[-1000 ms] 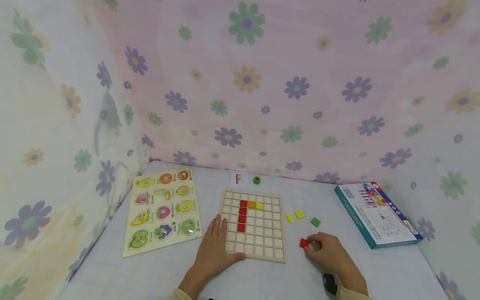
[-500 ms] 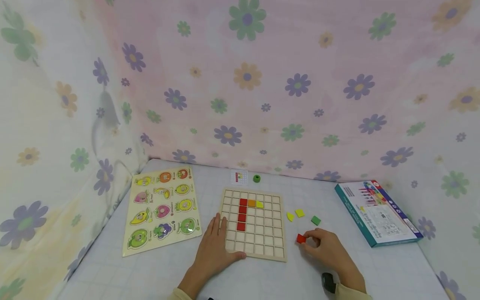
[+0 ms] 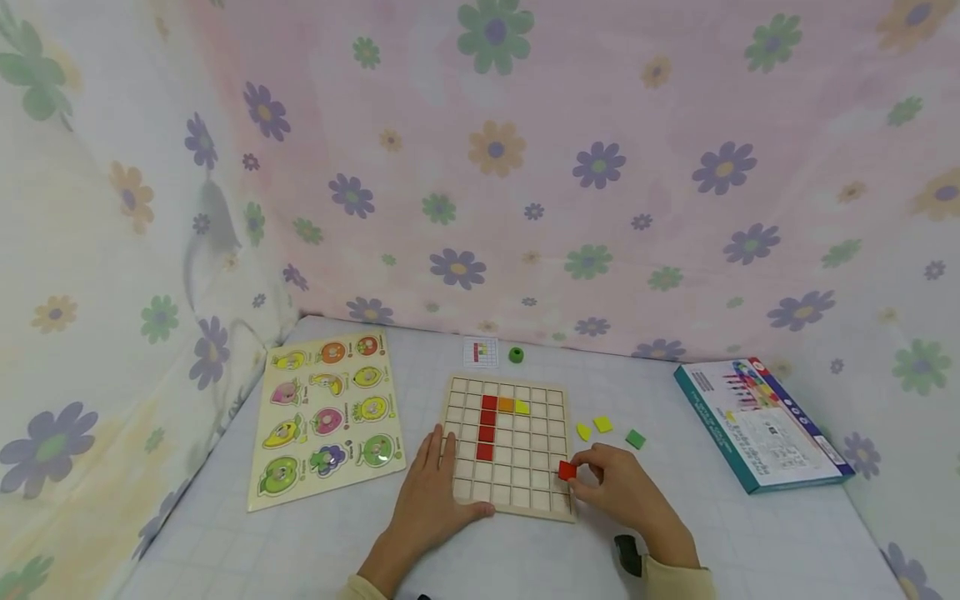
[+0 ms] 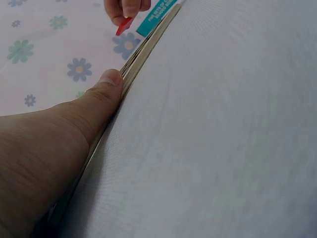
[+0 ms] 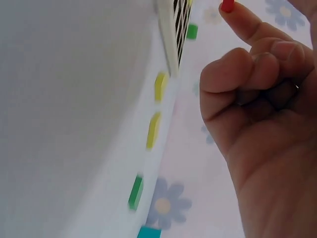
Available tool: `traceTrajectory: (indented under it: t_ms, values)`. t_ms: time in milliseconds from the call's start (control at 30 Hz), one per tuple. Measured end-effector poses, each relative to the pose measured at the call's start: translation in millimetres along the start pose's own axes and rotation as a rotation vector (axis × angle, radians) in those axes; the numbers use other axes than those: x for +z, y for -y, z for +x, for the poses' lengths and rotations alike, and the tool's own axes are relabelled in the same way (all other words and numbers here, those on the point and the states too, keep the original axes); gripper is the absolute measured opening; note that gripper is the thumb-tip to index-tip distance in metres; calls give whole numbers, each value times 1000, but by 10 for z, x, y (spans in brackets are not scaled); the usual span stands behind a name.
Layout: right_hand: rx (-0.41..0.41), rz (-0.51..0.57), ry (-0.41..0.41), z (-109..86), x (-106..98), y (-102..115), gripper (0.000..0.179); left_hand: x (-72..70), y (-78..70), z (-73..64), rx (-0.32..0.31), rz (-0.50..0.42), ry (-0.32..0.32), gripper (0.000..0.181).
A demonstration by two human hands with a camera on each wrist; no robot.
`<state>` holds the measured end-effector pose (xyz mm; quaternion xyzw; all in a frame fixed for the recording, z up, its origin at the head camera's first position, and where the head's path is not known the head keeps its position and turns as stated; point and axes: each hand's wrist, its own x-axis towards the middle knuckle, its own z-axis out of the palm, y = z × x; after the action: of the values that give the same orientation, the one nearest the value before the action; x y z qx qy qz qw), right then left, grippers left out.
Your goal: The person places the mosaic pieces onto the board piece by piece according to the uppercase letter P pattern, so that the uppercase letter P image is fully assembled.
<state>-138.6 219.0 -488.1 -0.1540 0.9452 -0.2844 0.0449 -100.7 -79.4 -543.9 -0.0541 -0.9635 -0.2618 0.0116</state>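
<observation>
My right hand [image 3: 626, 487] pinches a red square tile [image 3: 567, 471] between thumb and fingertips, at the lower right edge of the wooden grid board [image 3: 517, 511]. In the left wrist view the red tile [image 4: 124, 26] shows tilted, above the board's level. Flat along the board's left side lies my left hand [image 3: 426, 500], fingers straight, its thumb [image 4: 101, 96] along the front edge. Inside the grid a column of red tiles [image 3: 487, 433] is set, with an orange tile [image 3: 506, 405] and a yellow tile [image 3: 522, 407] beside its top.
Right of the board lie two loose yellow pieces [image 3: 603, 424] and a green tile [image 3: 635, 438]. Behind it are a pattern card [image 3: 481, 352] and a small green ring [image 3: 516, 355]. A fruit puzzle board [image 3: 352, 467] lies left, a flat box [image 3: 765, 425] right.
My right hand has carried the red tile leftward from the bare table to the board's right edge. The left hand stays in place at the board.
</observation>
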Motion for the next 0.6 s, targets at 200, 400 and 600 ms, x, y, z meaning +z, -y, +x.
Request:
traceTrajectory:
  t_ms: [200, 400, 600]
  values:
    - [-114, 10, 4, 121, 110, 133, 13, 23, -5, -4, -5, 4, 17, 130]
    - [-194, 12, 38, 281, 283, 350, 12, 11, -6, -1, 5, 21, 6, 130]
    - [-278, -36, 59, 418, 502, 641, 12, 12, 15, 4, 8, 35, -15, 129]
